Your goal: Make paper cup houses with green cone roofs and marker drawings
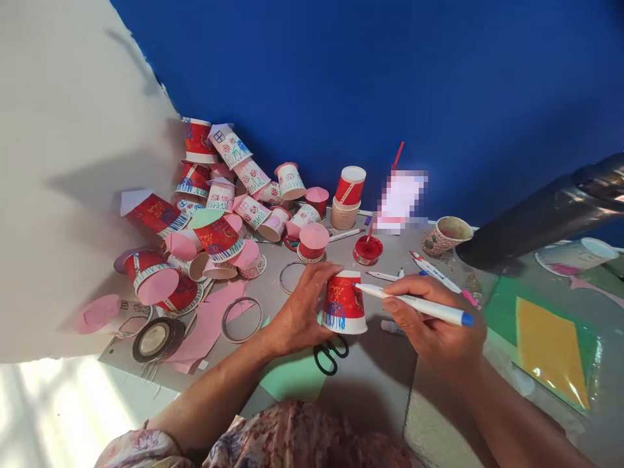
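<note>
Head view: our left hand (297, 312) wraps the upturned red paper cup (344, 303), while our right hand (433, 322) pinches a marker (414, 303), tip touching it. Nearby, a small pot (367, 249) holds red paint.

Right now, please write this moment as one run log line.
left hand: holds upturned red paper cup | right hand: marker, tip on cup | scissors below cup

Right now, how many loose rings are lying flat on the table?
2: one ring just beyond the left hand, another ring left of it on pink paper. Others may hide under cups.
</note>
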Tool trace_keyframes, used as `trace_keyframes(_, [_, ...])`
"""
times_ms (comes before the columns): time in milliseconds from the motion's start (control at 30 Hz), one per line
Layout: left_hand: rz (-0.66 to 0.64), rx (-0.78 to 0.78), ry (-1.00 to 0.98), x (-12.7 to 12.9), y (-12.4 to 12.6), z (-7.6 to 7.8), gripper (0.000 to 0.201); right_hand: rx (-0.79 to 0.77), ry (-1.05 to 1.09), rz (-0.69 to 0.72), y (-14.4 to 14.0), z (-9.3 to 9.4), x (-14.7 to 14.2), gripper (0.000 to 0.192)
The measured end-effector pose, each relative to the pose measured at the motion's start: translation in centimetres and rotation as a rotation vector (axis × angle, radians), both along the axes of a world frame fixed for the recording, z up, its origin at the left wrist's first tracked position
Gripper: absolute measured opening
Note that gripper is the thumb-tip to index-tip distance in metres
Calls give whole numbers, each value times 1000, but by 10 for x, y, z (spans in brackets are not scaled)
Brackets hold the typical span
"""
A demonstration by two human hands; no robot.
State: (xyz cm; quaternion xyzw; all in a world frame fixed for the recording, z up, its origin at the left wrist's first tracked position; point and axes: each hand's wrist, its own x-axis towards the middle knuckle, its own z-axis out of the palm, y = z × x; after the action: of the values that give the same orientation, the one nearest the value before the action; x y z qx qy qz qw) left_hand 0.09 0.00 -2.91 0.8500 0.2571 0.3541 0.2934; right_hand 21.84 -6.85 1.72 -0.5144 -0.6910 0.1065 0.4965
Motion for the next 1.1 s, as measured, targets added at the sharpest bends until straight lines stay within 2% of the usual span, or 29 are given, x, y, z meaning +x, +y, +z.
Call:
trace_keyframes(300, [-30,0,35,-1,-2,0,91,37,-51,21,3,-3,1,6])
trace_keyframes(700, [-20,-10,66,-1,-4,1,91,10,-76,12,2,-5,2,9])
trace_keyframes(1100, [-15,37,81,0,-5,3,88,24,-106,32,4,-4,2,9])
